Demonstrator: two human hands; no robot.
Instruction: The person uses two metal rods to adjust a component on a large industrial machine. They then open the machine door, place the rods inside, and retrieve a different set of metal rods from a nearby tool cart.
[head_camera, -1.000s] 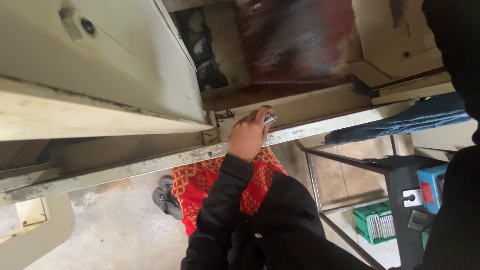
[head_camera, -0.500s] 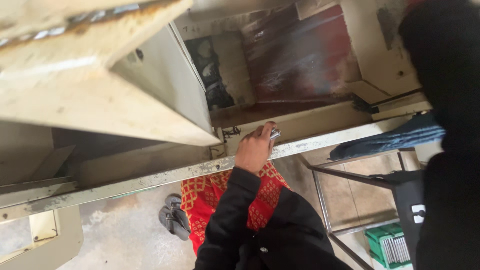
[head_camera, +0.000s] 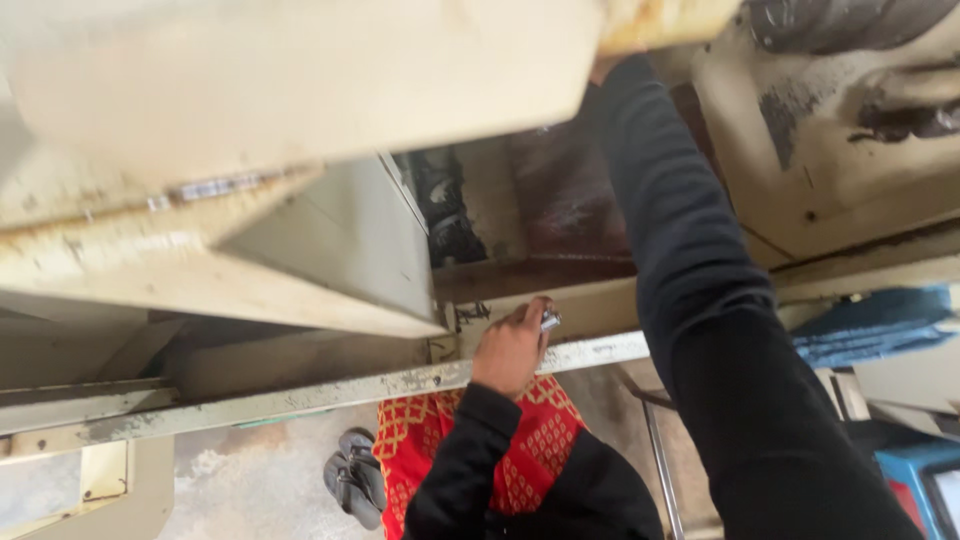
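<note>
My left hand (head_camera: 512, 347) rests on a worn cream metal rail (head_camera: 300, 397) of a large machine, with its fingers closed on a small shiny metal piece (head_camera: 549, 320). My right arm in a black sleeve (head_camera: 690, 300) stretches up to the top of the view. Only the edge of my right hand (head_camera: 600, 68) shows there, behind a big cream machine panel (head_camera: 300, 90), so its grip is hidden. Below the rail lies my red patterned garment (head_camera: 520, 450).
A dark opening in the machine with greasy parts (head_camera: 445, 215) and a reddish-brown plate (head_camera: 560, 200) lies beyond the rail. A pair of grey sandals (head_camera: 352, 482) sits on the concrete floor. Blue cloth (head_camera: 870, 325) and a blue box (head_camera: 915, 480) are at the right.
My right arm has risen into view and reached up behind the cream panel. My left hand has stayed on the rail with the metal piece. The view has tilted upward.
</note>
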